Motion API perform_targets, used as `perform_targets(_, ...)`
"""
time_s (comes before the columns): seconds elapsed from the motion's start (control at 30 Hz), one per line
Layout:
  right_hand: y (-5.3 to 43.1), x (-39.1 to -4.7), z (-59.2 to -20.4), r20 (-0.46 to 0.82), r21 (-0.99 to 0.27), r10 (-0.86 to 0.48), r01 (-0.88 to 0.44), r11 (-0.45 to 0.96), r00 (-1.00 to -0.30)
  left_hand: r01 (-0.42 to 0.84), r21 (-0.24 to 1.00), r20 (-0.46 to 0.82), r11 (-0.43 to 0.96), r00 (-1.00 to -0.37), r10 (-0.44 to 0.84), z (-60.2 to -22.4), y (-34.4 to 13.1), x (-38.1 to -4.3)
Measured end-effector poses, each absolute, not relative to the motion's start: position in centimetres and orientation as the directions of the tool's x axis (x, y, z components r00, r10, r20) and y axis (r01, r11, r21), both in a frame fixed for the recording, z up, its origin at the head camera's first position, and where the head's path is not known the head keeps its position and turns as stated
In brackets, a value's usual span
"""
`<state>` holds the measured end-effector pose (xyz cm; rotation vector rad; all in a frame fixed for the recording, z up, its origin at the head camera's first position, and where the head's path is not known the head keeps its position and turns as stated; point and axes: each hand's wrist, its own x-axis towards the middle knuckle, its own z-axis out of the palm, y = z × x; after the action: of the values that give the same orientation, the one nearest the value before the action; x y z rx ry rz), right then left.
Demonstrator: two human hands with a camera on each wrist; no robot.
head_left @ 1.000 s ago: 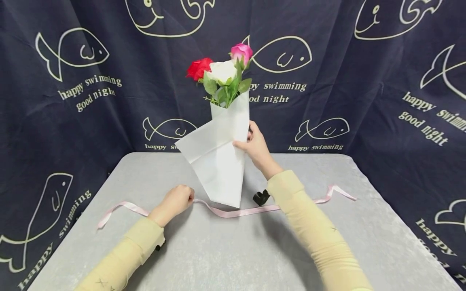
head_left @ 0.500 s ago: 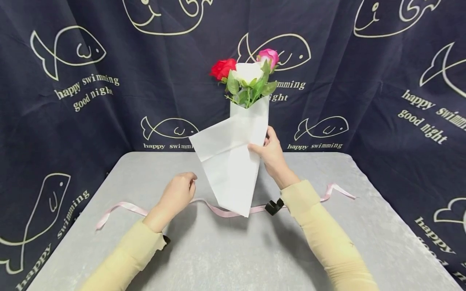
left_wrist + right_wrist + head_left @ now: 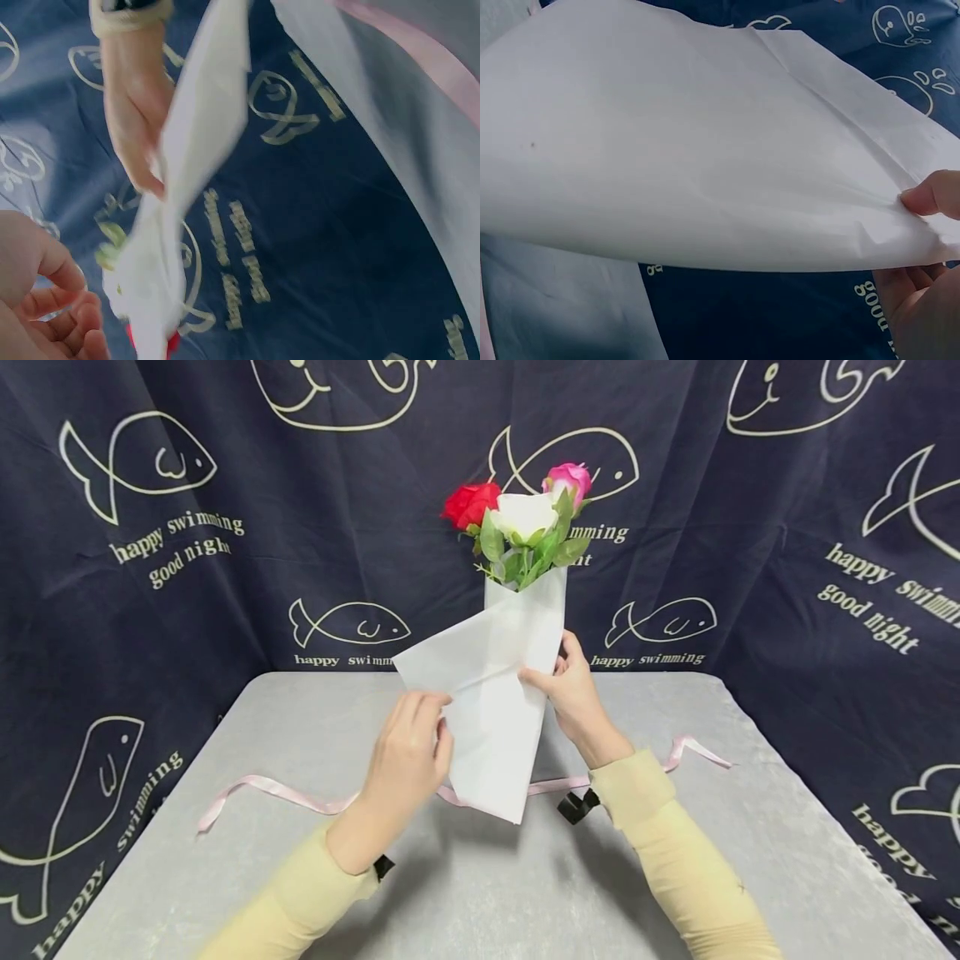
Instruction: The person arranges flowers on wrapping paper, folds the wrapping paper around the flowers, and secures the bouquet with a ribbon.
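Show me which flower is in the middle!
The white flower: in the head view, it sits between the red flower on its left and the pink one on its right.

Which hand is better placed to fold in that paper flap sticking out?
Probably the left hand: it is close to the paper flap, and the left wrist view shows it holding nothing. The right hand is busy gripping the white paper around the flowers.

Ruffled red, white and pink roses (image 3: 525, 516) are showing among green leaves (image 3: 572, 552); folded paper (image 3: 498, 727) is looking plain white, a narrow satiny ribbon (image 3: 285, 792) is gleaming pale pink, a navy fabric backdrop (image 3: 300, 518) is bearing cream fish outlines (image 3: 168, 456) and lettering (image 3: 176, 533)
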<state>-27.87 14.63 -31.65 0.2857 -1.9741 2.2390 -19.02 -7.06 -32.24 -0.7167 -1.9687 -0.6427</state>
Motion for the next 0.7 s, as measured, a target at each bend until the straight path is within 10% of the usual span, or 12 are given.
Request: perform_targets(0.7, 14.2, -26.9, -32.4, 0.263, -0.937, 0.024, -0.262, -0.231, -0.964, 0.550, 0.075, 0.741, 0.832, -0.589, 0.322, -35.4, 0.4, -19.6)
